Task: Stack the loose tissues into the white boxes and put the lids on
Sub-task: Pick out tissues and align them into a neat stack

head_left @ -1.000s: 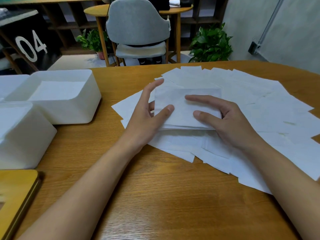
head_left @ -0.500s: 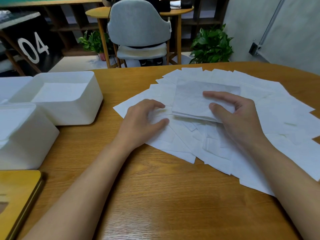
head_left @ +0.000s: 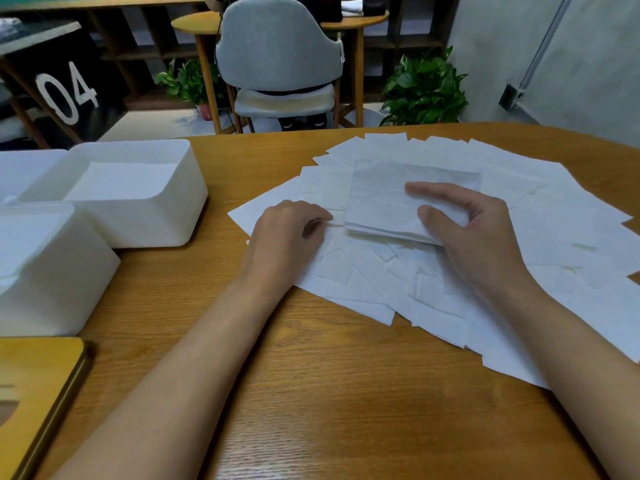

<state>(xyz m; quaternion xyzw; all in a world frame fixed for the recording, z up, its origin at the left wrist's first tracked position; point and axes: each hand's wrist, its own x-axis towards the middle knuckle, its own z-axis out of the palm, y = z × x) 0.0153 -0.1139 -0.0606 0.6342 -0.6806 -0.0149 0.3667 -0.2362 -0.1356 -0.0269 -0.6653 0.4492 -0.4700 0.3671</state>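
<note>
The right hand (head_left: 474,237) grips a thin, soft white tissue stack (head_left: 388,199), right of the white box (head_left: 138,216). The left hand (head_left: 284,233) curls on loose tissues (head_left: 554,209); I cannot tell if it grips one.

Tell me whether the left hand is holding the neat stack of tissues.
No: the right hand grips the stack, while the left hand lies with curled fingers on the loose tissues beside it.

Wood-grain tabletop (head_left: 311,393) up front. Behind it, a grey upholstered chair (head_left: 277,46) at a second wooden table (head_left: 194,24), with dark open shelving (head_left: 138,46) along the back. Small potted plant (head_left: 187,81) left of the chair, bigger plant (head_left: 424,91) right. Pale floor (head_left: 149,126). Black panel marked "04" (head_left: 65,91) left, light grey wall (head_left: 588,46) right.
</note>
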